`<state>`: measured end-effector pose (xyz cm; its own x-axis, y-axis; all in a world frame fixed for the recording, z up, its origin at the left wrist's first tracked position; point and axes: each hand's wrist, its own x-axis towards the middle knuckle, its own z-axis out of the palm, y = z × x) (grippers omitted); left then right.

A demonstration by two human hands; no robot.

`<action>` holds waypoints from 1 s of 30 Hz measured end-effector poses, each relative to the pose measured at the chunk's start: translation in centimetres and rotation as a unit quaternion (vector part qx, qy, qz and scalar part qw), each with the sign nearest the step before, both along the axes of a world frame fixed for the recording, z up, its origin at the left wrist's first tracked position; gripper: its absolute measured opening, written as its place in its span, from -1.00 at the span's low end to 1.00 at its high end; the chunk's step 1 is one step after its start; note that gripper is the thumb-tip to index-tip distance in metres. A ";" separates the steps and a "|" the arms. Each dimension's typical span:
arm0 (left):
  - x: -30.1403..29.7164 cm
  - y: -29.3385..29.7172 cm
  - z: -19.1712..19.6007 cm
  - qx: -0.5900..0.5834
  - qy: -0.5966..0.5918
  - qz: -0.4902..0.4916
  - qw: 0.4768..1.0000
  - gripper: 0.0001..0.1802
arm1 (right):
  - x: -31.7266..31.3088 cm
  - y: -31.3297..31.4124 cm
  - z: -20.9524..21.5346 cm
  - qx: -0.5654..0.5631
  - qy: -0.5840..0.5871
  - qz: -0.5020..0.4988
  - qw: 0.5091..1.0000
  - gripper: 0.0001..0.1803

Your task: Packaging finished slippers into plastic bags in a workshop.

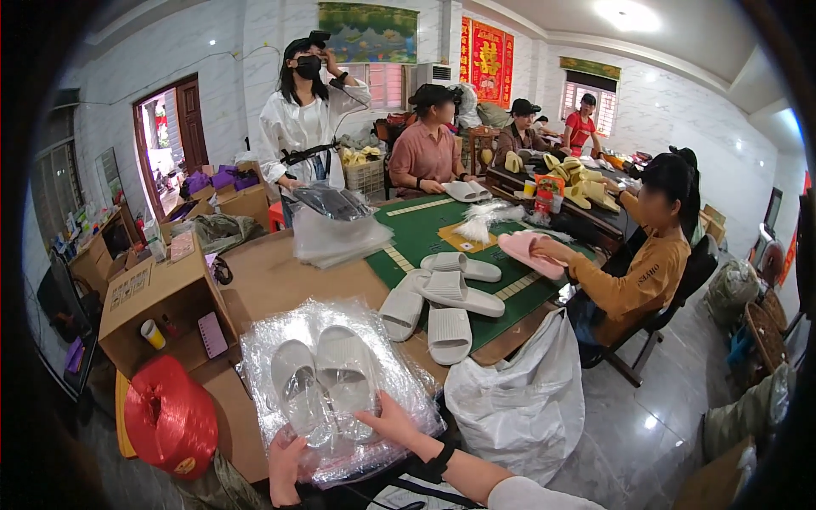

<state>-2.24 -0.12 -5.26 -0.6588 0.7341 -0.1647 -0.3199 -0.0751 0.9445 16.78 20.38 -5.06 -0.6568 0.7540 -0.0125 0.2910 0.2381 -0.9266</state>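
A pair of light grey slide slippers (344, 361) lies side by side within clear plastic, on top of a stack of shiny clear bags (259, 340) at the near table edge. My left hand (287, 459) grips the near left edge of the clear plastic bag (319, 463) around the slippers. At the heel end of the right slipper, my right hand (398, 423) is closed on the same bag, thumb on top. Both hands' undersides are hidden. Several loose grey slides (459, 293) lie just beyond, partly on a green mat (416, 223).
A red twine roll (170, 416) and an open cardboard box (161, 297) stand on the left. A white woven sack (518, 399) hangs at the right table edge. Co-workers surround the table; one holds a pink slide (531, 253), another stands by stacked plastic bags (336, 238).
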 end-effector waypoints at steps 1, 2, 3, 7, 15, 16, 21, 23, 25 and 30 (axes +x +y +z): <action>0.0 0.0 -0.1 0.009 -0.008 -0.002 1.000 -0.44 | 0.1 -0.1 0.0 0.001 0.029 0.001 1.000 -0.12; -0.1 0.0 -0.3 0.018 -0.016 -0.004 1.000 -0.43 | 0.1 -0.2 0.0 0.001 0.058 0.003 0.998 -0.12; -0.1 0.0 -0.3 0.019 -0.016 -0.004 1.000 -0.43 | 0.0 -0.2 0.0 0.002 0.059 0.003 0.998 -0.12; -0.1 0.1 -0.5 0.030 -0.024 0.005 0.999 -0.45 | -0.1 0.0 -0.4 0.017 0.050 0.001 0.999 -0.14; 0.1 0.0 -0.1 0.033 -0.024 -0.001 0.999 -0.44 | -0.1 0.0 -0.6 0.022 0.024 -0.009 0.999 -0.12; 0.0 -0.1 -0.1 0.017 -0.018 0.002 1.000 -0.43 | -0.1 -0.2 -0.1 0.027 0.013 -0.008 1.000 -0.13; 0.6 0.0 0.4 -0.012 0.032 0.023 0.999 -0.40 | -0.1 -0.3 0.0 0.038 0.005 -0.010 0.999 -0.20; 0.7 0.0 0.6 -0.014 0.055 0.013 0.998 -0.41 | -0.1 -0.7 0.7 0.064 0.008 -0.020 0.998 -0.26; 0.8 0.0 1.1 -0.036 0.082 0.001 0.996 -0.42 | 0.0 -1.1 1.4 0.077 -0.009 -0.021 0.997 -0.31; 1.5 0.5 1.4 -0.038 0.112 -0.008 0.993 -0.45 | -0.1 -1.4 1.3 0.116 -0.004 -0.038 0.992 -0.37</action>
